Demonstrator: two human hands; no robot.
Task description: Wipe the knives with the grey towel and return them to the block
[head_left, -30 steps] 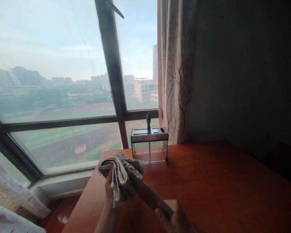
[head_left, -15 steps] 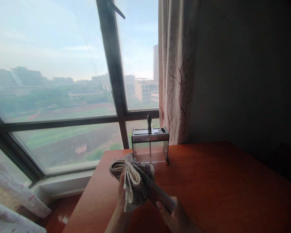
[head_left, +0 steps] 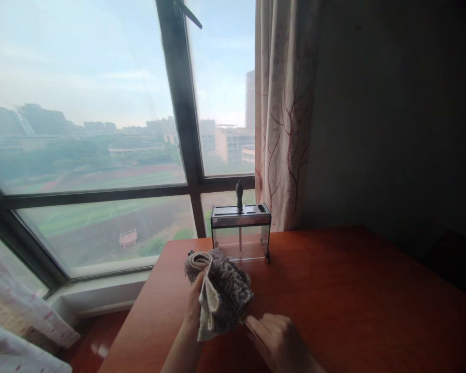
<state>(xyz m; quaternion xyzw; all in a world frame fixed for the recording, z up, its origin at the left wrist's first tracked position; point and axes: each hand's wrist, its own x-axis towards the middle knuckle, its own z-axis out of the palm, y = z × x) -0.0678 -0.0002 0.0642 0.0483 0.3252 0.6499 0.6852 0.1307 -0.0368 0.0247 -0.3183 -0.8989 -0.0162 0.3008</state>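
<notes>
The folded cloth [head_left: 233, 290] is low in the middle of the frame, held by the left grip [head_left: 195, 299]. The right grip [head_left: 275, 336] curls nearby; can't tell what's inside. Looks like wiping; another rub needs firm squeezing.

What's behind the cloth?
Behind the cloth: the stand and part of the table. The stand's lower left corner is covered, so it can't be seen.

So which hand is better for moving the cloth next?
Probably the left hand: it holds the folded cloth. The right hand is curled by the cloth's lower right edge, and I can't tell whether it grips anything.
</notes>
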